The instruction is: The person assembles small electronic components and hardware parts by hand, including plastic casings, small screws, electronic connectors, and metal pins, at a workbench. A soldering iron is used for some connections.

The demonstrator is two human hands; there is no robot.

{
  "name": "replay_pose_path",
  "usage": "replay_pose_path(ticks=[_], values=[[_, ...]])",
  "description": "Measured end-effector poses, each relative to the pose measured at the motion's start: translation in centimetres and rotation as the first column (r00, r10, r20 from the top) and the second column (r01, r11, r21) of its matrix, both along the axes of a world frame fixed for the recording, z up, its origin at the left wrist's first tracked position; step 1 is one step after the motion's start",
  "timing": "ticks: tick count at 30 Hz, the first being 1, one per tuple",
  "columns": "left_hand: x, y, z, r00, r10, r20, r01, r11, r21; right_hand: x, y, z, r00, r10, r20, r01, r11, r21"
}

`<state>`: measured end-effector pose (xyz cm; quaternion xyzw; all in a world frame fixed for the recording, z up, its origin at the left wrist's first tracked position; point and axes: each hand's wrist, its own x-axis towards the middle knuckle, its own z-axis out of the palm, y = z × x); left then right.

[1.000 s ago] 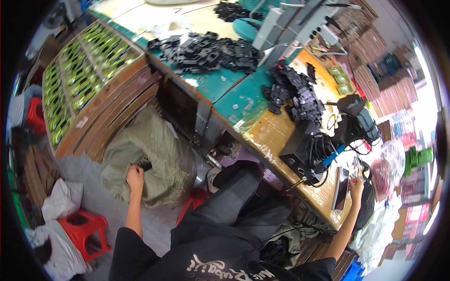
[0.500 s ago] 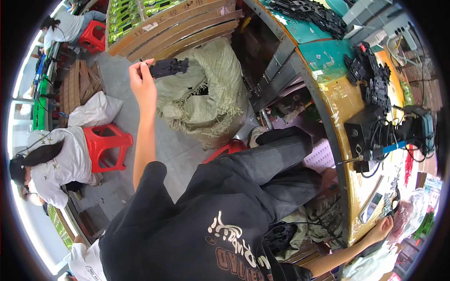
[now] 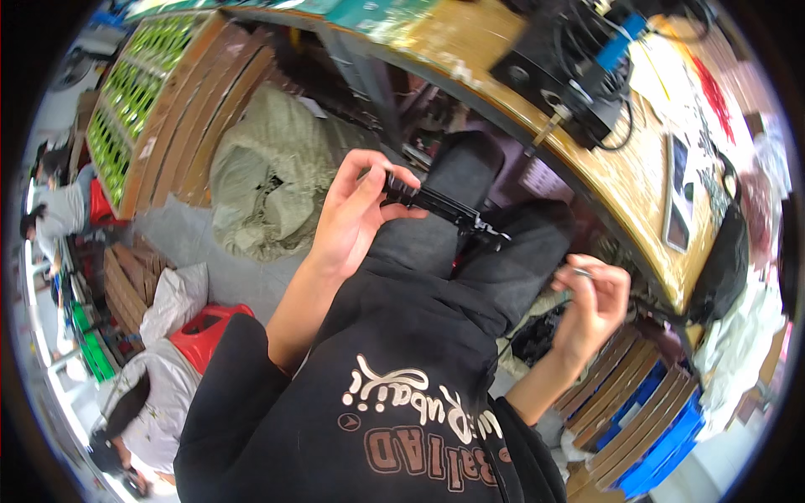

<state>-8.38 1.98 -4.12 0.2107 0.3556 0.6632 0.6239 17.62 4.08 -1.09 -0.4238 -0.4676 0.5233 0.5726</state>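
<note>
Over my lap, my left hand (image 3: 362, 210) pinches one end of a narrow black plastic part (image 3: 440, 205). Its free end, with small pale or shiny bits on it, points toward my right hand (image 3: 594, 306). That hand is raised near the table's front edge, thumb and fingers closed on a small shiny metal piece (image 3: 580, 272). The fingers are slightly blurred, so the piece's exact kind does not show. A gap separates the two hands.
Along the right runs a table (image 3: 470, 50) with a black device (image 3: 545, 71), cables, a phone (image 3: 677, 193) and a pile of small metal parts. An open woven sack (image 3: 272, 168) stands left of my knees, beside stacked trays (image 3: 184, 117). Seated people and red stools (image 3: 205, 331) are further left.
My left hand has brought the black plastic part from over the sack to my lap. My right hand has come off the tabletop toward it with a small metal piece. The view has turned right.
</note>
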Motion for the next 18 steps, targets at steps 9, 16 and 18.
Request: replay_pose_path(ticks=[9,16,18], values=[[3.3,-1.4,1.3,0.835,0.135,-0.534,0.225,0.801,0.555,-1.5,-0.9,-3.3,0.730,0.147,-0.667,-0.351,0.919,-0.181],[4.1,-2.6,2.0,0.628,0.294,-0.720,0.496,0.562,0.662,-0.6,0.1,-2.9,0.664,0.128,-0.737,-0.424,0.876,-0.230],[4.5,-2.9,2.0,0.615,0.330,-0.716,0.529,0.500,0.685,-0.9,0.3,-2.5,0.650,0.182,-0.738,-0.502,0.832,-0.237]])
